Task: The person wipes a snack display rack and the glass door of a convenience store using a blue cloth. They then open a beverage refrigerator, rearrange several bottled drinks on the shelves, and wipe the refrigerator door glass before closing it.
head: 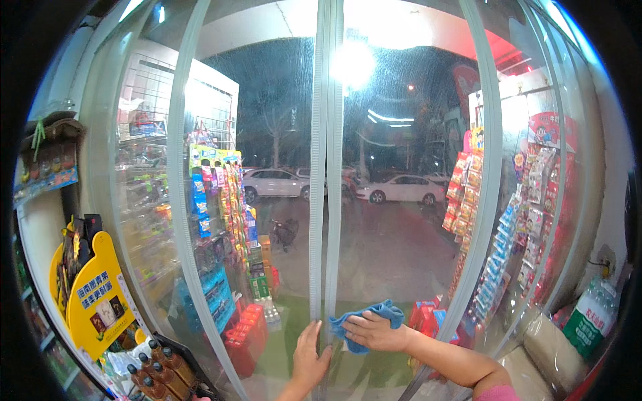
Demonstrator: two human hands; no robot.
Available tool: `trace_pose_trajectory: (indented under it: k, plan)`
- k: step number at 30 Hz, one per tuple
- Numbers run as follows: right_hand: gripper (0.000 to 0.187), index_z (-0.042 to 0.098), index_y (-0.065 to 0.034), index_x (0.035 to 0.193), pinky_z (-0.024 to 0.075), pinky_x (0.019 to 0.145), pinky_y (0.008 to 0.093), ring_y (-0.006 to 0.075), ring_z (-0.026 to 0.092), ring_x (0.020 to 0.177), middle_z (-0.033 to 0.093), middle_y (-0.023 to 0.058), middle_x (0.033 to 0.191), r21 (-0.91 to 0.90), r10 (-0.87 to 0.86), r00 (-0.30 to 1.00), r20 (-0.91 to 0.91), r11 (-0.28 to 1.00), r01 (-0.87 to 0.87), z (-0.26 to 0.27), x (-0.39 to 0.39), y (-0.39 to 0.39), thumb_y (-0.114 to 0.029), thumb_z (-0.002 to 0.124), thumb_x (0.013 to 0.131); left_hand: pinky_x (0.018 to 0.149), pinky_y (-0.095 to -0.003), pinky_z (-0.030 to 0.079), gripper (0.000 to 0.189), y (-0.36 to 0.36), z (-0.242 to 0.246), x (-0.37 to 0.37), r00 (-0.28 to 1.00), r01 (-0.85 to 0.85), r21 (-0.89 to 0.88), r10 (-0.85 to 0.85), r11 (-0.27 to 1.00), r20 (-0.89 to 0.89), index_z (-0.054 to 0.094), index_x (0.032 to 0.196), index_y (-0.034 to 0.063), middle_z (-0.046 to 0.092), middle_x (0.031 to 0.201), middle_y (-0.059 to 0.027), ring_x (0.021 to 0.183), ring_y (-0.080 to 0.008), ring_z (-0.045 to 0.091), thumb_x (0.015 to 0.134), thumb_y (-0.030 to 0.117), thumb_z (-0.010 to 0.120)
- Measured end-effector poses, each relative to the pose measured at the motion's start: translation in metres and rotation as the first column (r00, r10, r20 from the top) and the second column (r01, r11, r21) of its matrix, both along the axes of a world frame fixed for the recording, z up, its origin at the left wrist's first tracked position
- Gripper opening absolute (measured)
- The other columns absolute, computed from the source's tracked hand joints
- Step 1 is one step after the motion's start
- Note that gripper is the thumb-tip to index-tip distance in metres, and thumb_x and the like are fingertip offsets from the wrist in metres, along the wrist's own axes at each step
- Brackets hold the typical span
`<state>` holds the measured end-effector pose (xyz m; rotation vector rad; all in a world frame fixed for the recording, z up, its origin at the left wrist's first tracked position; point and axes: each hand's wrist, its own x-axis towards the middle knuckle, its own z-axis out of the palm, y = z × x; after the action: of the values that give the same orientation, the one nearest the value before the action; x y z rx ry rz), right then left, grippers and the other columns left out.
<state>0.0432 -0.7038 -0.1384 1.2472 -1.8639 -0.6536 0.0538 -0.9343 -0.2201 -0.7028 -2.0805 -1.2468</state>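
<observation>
A clear plastic door curtain hangs before me, and two ribbed pale edge strips (321, 210) meet at its middle. My right hand (373, 332) holds a blue cloth (388, 312) flat against the clear right panel (396, 260), just beside the strips. Lower and to the left, my left hand (307, 363) touches the bottom stretch of the strips, thumb and fingers apart on either side. Whether it pinches the strips cannot be told.
A yellow display box (95, 295) and several brown-liquid bottles (163, 373) stand at the left. Wrapped water bottles (592, 316) rest on a beige seat (549, 346) at right. Beyond the curtain hang snack packets (464, 183); red boxes (246, 338) and parked white cars (401, 189) show outside.
</observation>
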Motion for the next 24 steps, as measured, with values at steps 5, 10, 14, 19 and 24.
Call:
trace_pose_trajectory:
  k: [5,10,14,19,24]
  plan:
    - [0.03,0.067,-0.0136,0.11,0.045,0.091,0.0415,0.0238,0.058,0.114,0.06,0.0085,0.13,-0.075,0.139,0.976,-0.17,0.985,-0.154,0.074,0.003,0.025,-0.019,0.059,0.082,0.093,-0.0369,0.047,0.053,0.016,0.01,-0.022,0.989,-0.125,0.301,0.092,0.945,0.12,0.054,0.129,0.003,0.057,0.117,-0.0141,0.107,-0.0278,0.059,0.079,0.007,0.07]
    - [0.034,0.067,-0.0112,0.107,0.0464,0.09,0.0443,0.0279,0.061,0.11,0.064,0.0103,0.118,-0.422,-0.044,0.855,-0.518,0.882,-0.21,0.222,0.017,0.058,-0.003,0.065,0.075,0.084,-0.0333,0.05,0.047,0.033,0.015,-0.033,0.975,-0.157,0.435,0.07,0.887,0.209,0.058,0.123,0.0026,0.06,0.105,-0.0095,0.092,-0.0197,0.06,0.078,0.009,0.072]
    - [0.038,0.065,-0.008,0.11,0.0458,0.09,0.0461,0.0328,0.06,0.106,0.064,0.0109,0.112,-0.643,-0.242,0.727,-0.642,0.686,-0.339,0.287,0.025,0.053,0.003,0.061,0.073,0.08,-0.0332,0.051,0.045,0.031,0.024,-0.026,0.976,-0.161,0.396,0.086,0.904,0.201,0.059,0.121,0.0017,0.061,0.103,-0.0113,0.088,-0.021,0.06,0.078,0.008,0.071]
    - [0.032,0.063,-0.0086,0.112,0.0473,0.091,0.0458,0.0294,0.059,0.113,0.064,0.0127,0.115,-0.363,0.03,0.852,-0.523,0.896,-0.255,0.242,-0.011,0.004,-0.01,0.059,0.081,0.085,-0.0356,0.051,0.045,0.018,0.053,-0.015,0.984,-0.18,0.3,0.172,0.937,0.051,0.057,0.123,-0.0007,0.061,0.109,-0.0142,0.097,-0.0255,0.062,0.08,0.006,0.067]
    - [0.038,0.063,-0.0063,0.118,0.0415,0.1,0.0479,0.0267,0.056,0.119,0.062,0.0113,0.123,-0.013,0.031,0.941,-0.337,0.999,-0.037,0.199,-0.006,0.009,-0.018,0.057,0.083,0.1,-0.0319,0.046,0.046,0.02,0.1,-0.047,0.995,0.091,0.358,-0.071,0.929,-0.069,0.052,0.132,-0.004,0.055,0.128,-0.0149,0.119,-0.0254,0.057,0.086,0.001,0.057]
